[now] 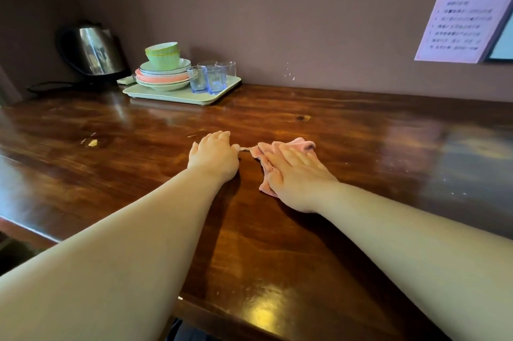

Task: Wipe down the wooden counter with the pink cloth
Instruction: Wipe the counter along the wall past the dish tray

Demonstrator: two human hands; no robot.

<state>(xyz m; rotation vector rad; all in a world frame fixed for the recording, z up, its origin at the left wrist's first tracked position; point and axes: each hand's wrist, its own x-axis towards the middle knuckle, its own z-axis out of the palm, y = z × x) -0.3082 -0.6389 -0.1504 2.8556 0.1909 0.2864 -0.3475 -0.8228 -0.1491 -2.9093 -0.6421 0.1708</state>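
Cloth: pink cloth (280, 152), crumpled, mid-counter under the right hand.
Right hand (298, 174): fingers straight, pressing flat on it.
Left hand (213, 155): fingers curled, pinching the cloth's corner at 9 o'clock.
Counter (361, 146): dark glossy wood against a brown wall.
Tray (181, 90): at 11 o'clock, holding stacked bowls (163, 55), plates, blue glasses (206, 78).
Kettle (93, 49): beside the tray.

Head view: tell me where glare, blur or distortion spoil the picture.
Head view: glare patches on the wooden counter near its front edge and at right; the wall notice too blurred to read; wide-angle stretch enlarges the forearms; the hands and pink cloth stay fairly sharp.
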